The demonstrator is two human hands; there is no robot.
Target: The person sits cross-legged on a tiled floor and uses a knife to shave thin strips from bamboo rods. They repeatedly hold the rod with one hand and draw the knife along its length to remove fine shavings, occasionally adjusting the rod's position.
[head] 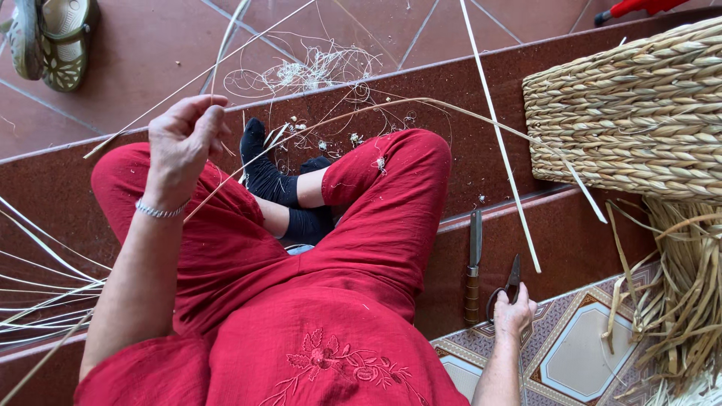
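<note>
Two bare hands are busy over red trousers. The left hand [183, 143], raised at the left, pinches a long pale reed strip [421, 103] that arcs rightward to the woven straw basket [639, 113]. The right hand [514, 312], low and near on the right, is closed around the handles of dark metal scissors [508, 286] on the patterned tile floor [594, 353]. Just left of them lies a wooden-handled knife [473, 267] on the dark red step [571, 233].
</note>
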